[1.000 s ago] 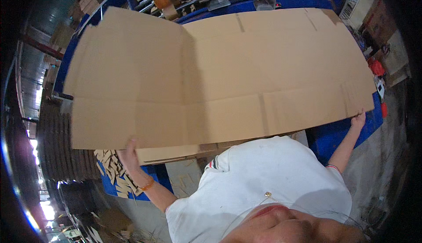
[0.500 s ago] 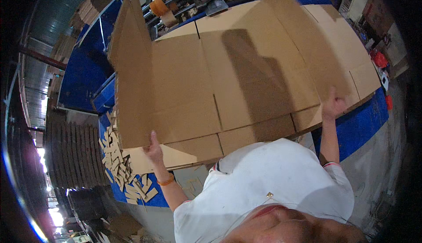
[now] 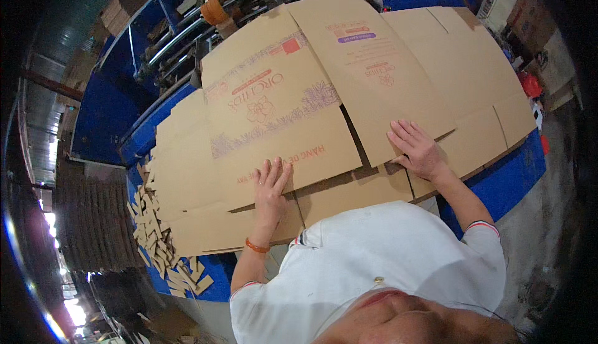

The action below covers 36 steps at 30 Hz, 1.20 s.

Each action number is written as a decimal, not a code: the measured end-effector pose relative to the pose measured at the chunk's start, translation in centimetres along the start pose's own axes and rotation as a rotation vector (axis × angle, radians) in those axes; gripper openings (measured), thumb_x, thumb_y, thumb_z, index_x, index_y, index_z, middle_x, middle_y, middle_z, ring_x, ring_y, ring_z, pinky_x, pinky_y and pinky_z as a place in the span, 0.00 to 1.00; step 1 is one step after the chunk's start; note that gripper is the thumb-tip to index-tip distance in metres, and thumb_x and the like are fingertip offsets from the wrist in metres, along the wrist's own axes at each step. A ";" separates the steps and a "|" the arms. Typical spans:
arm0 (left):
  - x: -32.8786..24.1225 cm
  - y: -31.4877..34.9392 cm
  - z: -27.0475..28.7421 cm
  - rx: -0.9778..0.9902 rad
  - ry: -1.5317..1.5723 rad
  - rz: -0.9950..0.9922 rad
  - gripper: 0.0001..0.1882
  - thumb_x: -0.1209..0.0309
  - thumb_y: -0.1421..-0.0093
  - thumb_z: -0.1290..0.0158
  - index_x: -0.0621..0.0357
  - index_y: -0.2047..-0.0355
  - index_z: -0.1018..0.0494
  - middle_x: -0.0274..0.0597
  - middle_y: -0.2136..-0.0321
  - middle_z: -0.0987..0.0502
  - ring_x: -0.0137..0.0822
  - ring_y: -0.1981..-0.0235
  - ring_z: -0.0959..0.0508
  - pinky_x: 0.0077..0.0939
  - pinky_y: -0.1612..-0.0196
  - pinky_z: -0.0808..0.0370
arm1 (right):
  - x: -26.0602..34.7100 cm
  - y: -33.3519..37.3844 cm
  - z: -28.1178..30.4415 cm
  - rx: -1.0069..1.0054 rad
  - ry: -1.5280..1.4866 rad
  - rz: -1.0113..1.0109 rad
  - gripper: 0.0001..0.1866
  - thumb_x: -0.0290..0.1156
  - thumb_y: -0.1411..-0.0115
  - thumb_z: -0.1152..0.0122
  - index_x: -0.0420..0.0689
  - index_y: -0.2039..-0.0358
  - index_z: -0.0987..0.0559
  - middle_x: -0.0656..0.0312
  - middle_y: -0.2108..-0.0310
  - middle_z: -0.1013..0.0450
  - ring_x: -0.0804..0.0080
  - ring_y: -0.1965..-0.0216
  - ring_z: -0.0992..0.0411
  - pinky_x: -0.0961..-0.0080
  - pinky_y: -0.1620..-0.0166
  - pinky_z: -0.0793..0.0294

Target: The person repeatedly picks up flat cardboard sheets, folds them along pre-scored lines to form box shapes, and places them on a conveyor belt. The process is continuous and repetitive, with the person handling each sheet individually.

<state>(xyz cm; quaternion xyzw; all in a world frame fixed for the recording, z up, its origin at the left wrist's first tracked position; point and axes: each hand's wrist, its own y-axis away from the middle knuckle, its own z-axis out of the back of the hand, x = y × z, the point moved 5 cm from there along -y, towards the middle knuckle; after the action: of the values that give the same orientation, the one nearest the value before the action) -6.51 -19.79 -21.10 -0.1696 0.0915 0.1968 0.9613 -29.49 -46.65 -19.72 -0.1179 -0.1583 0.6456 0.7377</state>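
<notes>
A large brown cardboard carton blank [image 3: 473,76] lies flat in front of me, with its two side panels folded inward over it. The left panel [image 3: 293,138] and the right panel [image 3: 380,89] carry red and purple print, and a narrow dark gap runs between them. Near the left panel's front edge, my left hand [image 3: 271,189] presses down with fingers stretched and a little apart. My right hand [image 3: 418,151] rests on the near end of the right panel, fingers laid flat and thumb by its edge. Neither hand is gripping anything.
Beneath the cardboard is a blue table [image 3: 520,166]. Cardboard offcuts [image 3: 156,232] are heaped at its left end. A machine with metal rollers and an orange wheel [image 3: 215,9] stands behind. Dark stacked sheets [image 3: 93,219] are at the left, a red item [image 3: 529,84] at the right.
The two side panels, raised before, have come down flat toward the middle, showing their printed faces. Both hands moved inward from the outer edges onto the panels.
</notes>
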 end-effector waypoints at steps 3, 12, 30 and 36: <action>0.1 0.1 0.3 0.007 -0.005 -0.009 0.41 0.88 0.61 0.52 0.47 0.43 0.32 0.46 0.40 0.36 0.53 0.38 0.40 0.57 0.38 0.47 | -0.4 -0.1 0.1 -0.020 -0.001 0.008 0.32 0.52 0.48 0.44 0.44 0.47 0.28 0.51 0.43 0.34 0.53 0.41 0.37 0.58 0.40 0.38; -1.6 1.6 0.3 0.086 -0.042 -0.002 0.41 0.86 0.61 0.48 0.47 0.42 0.33 0.47 0.40 0.36 0.53 0.39 0.38 0.59 0.38 0.47 | 1.5 1.6 -0.5 0.110 0.148 0.145 0.34 0.49 0.53 0.38 0.42 0.48 0.28 0.48 0.45 0.33 0.50 0.43 0.35 0.59 0.42 0.35; -2.3 -1.1 -0.2 0.242 0.158 -0.442 0.37 0.86 0.61 0.47 0.57 0.45 0.31 0.43 0.39 0.37 0.46 0.35 0.42 0.58 0.35 0.55 | -1.9 0.2 -1.6 0.131 0.611 0.068 0.25 0.31 0.45 0.49 0.41 0.45 0.31 0.40 0.50 0.32 0.46 0.54 0.29 0.60 0.56 0.25; -0.3 -2.1 -0.2 0.194 0.149 -0.449 0.35 0.85 0.61 0.46 0.56 0.47 0.30 0.42 0.41 0.34 0.45 0.37 0.39 0.57 0.35 0.52 | -0.8 -1.4 -2.5 0.057 0.633 0.033 0.25 0.32 0.46 0.48 0.42 0.47 0.29 0.43 0.56 0.28 0.49 0.60 0.27 0.64 0.63 0.25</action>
<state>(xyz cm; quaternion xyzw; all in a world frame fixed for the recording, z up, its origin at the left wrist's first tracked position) -5.96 -21.84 -20.60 -0.1064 0.1406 -0.0442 0.9833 -27.29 -47.61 -21.58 -0.2947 0.0993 0.5930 0.7428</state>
